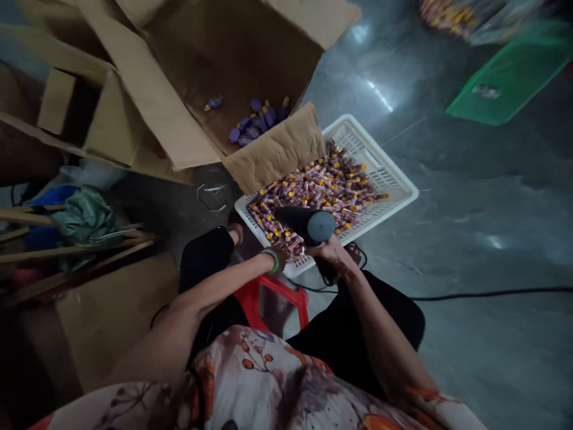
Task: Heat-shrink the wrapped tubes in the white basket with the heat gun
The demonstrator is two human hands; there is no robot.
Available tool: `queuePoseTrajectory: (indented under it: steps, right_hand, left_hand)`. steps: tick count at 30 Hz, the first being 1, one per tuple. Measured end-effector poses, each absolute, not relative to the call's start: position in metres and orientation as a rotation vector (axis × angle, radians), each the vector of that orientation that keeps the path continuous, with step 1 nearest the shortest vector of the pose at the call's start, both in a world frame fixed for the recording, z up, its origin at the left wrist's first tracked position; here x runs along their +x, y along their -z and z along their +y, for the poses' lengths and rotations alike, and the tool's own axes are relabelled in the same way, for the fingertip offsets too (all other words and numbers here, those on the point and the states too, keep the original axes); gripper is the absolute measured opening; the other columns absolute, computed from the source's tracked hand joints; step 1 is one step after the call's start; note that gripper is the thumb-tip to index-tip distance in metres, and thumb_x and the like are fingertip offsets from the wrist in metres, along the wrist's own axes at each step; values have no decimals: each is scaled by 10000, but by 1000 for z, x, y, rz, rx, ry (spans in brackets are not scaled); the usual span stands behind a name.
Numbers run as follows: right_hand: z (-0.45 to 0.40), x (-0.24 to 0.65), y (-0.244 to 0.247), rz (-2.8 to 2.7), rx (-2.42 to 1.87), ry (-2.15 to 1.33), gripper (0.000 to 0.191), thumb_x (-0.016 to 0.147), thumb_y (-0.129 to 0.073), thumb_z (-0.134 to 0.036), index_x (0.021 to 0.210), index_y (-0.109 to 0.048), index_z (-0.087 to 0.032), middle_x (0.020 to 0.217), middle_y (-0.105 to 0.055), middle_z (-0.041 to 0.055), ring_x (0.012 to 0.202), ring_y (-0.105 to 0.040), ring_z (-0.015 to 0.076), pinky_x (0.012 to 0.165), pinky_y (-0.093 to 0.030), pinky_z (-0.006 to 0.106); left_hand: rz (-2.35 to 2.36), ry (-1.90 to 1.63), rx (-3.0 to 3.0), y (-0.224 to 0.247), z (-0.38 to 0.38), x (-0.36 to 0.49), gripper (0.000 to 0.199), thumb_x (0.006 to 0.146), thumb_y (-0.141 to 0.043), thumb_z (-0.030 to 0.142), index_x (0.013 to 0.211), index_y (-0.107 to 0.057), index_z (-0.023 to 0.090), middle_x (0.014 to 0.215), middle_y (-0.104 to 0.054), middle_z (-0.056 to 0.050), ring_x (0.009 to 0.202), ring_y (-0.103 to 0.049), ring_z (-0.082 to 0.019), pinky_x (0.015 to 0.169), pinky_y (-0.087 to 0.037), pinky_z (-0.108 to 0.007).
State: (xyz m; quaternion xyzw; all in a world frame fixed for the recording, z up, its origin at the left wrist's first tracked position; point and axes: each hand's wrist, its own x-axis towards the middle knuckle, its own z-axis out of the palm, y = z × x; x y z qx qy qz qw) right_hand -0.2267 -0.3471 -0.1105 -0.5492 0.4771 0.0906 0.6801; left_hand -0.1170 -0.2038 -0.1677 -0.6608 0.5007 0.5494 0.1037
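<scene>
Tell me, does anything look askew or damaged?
Yes: a flap of the open carton is creased, unlike its smoother neighbours, and juts over the white crate of wrapped pieces. One purple piece inside the carton lies apart from the heap.

A head-worn camera looks steeply down and forward from above and behind the grip of the right hand on a dark tool, near enough to frame both forearms.
</scene>
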Motion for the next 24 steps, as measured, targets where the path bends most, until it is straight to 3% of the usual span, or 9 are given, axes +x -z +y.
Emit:
queuePoseTrajectory:
  steps: [2,6,8,11,15,20,24]
  right_hand:
    - [-328,-225,94,1045,-1237,-255,326,514,-663,-268,751,-466,-162,593,-449,-32,509,-383,94,447,-288,221]
    - [-298,-217,77,1023,-1273,-296,256,505,-628,-260,677,-467,-158,556,-422,-27,486,-362,89,421,-244,216]
    - [-290,-205,79,1008,-1269,-288,258,492,-627,-273,671,-488,-152,568,-445,-17,489,-379,96,423,-271,222]
    - [-281,-185,87,989,-1248,-231,308,484,-622,-313,725,-527,-147,621,-488,-3,513,-413,107,443,-321,231]
    - [-268,-186,86,1007,-1234,-184,328,483,-618,-342,734,-538,-146,623,-488,-1,505,-409,109,439,-335,241]
    - [-261,-208,76,1016,-1206,-159,343,455,-656,-273,766,-584,-149,657,-558,22,545,-476,144,457,-370,252]
    - [-291,-209,79,1126,-1179,95,362,445,-674,-287,760,-559,-151,676,-547,22,583,-461,137,502,-385,261]
  left_hand:
    - [1504,-1573,-1977,120,-184,-88,312,863,-587,262,1144,-662,149,1063,-689,-123,957,-663,-247,846,-529,-378]
    - [1499,-1256,-2285,33,-112,-24,438,976,-366,316,1363,-515,179,1387,-529,-106,1172,-573,-254,985,-465,-386]
    - [1356,-997,-2460,9,-68,-2,501,971,-354,319,1402,-466,88,1446,-446,-185,1325,-426,-335,1093,-336,-523]
    - [1147,-696,-2666,3,-15,8,561,939,-434,411,1389,-499,82,1469,-406,-194,1340,-378,-374,1105,-306,-556]
    - [1110,-609,-2872,16,5,4,524,926,-447,397,1331,-563,86,1438,-445,-156,1295,-427,-309,1113,-354,-409]
    - [1015,-703,-2854,20,-14,14,419,915,-452,368,1212,-632,133,1289,-580,-104,1180,-527,-268,1058,-400,-366]
    - [988,-761,-2767,18,-23,21,410,918,-442,372,1195,-640,144,1245,-610,-88,1124,-557,-265,1008,-424,-362]
